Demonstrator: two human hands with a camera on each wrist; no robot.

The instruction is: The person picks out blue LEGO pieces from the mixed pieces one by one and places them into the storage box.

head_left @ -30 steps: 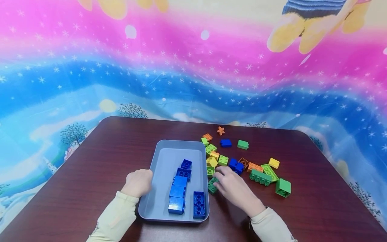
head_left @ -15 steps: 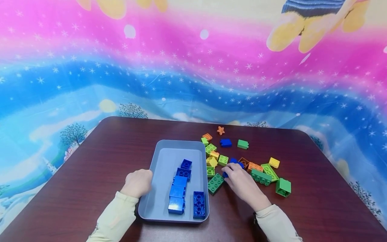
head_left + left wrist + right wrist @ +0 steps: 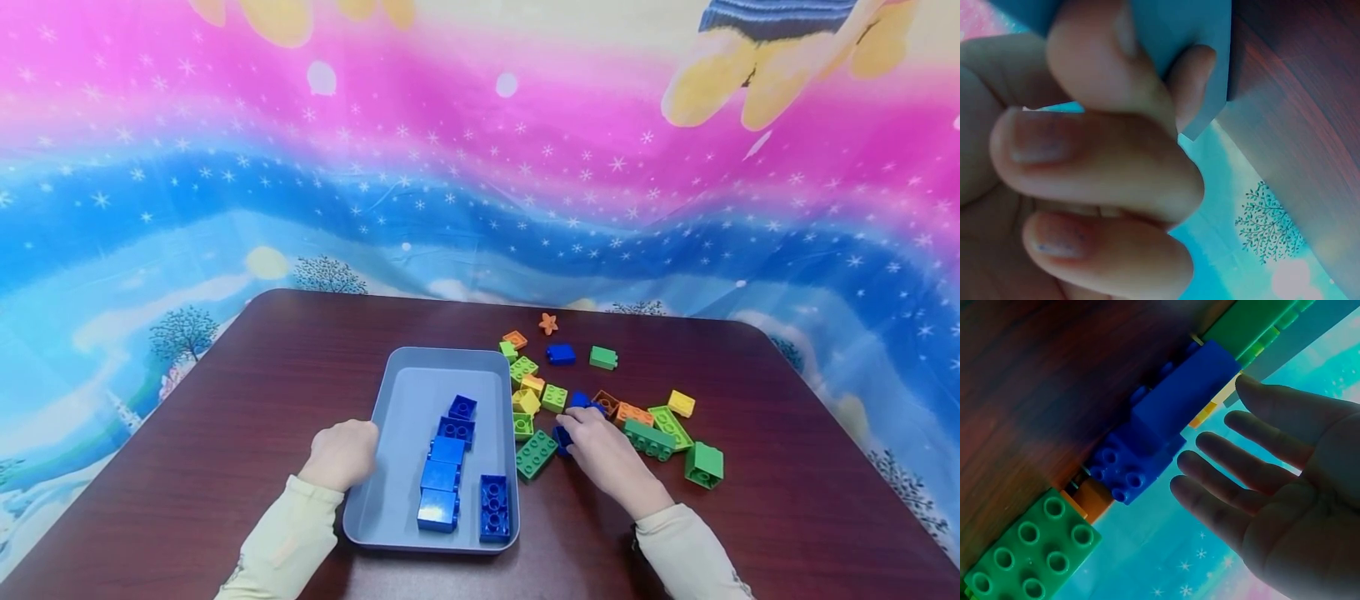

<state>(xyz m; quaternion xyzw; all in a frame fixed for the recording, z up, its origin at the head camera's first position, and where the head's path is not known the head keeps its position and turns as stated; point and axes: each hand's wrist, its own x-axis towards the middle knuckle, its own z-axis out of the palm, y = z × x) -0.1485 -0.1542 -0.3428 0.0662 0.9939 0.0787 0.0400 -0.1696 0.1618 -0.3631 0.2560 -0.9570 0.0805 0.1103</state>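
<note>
My left hand (image 3: 341, 454) grips the left rim of a grey-blue tray (image 3: 390, 504); in the left wrist view its fingers (image 3: 1104, 162) are curled, with the index finger and thumb at the tray wall. Inside the tray lie a row of blue building bricks (image 3: 440, 475) and another blue brick (image 3: 494, 508) by the right wall. My right hand (image 3: 611, 458) hovers over the pile, its fingertips beside a partly hidden blue brick (image 3: 562, 440). In the right wrist view, its relaxed fingers (image 3: 1235, 469) are spread next to a long blue brick (image 3: 1185, 390) and a studded one (image 3: 1125, 465), gripping neither.
Right of the tray are loose green (image 3: 536, 455), lime (image 3: 554, 397), yellow (image 3: 681, 404) and orange (image 3: 633, 413) bricks. Farther back lie a blue brick (image 3: 560, 354) and an orange flower piece (image 3: 548, 323). A printed cloth (image 3: 480, 167) hangs behind the dark table (image 3: 300, 367).
My right hand has moved right, away from the dark green brick beside the tray, and a blue brick now lies at its fingertips, nearer than before. My left hand and the tray have stayed put.
</note>
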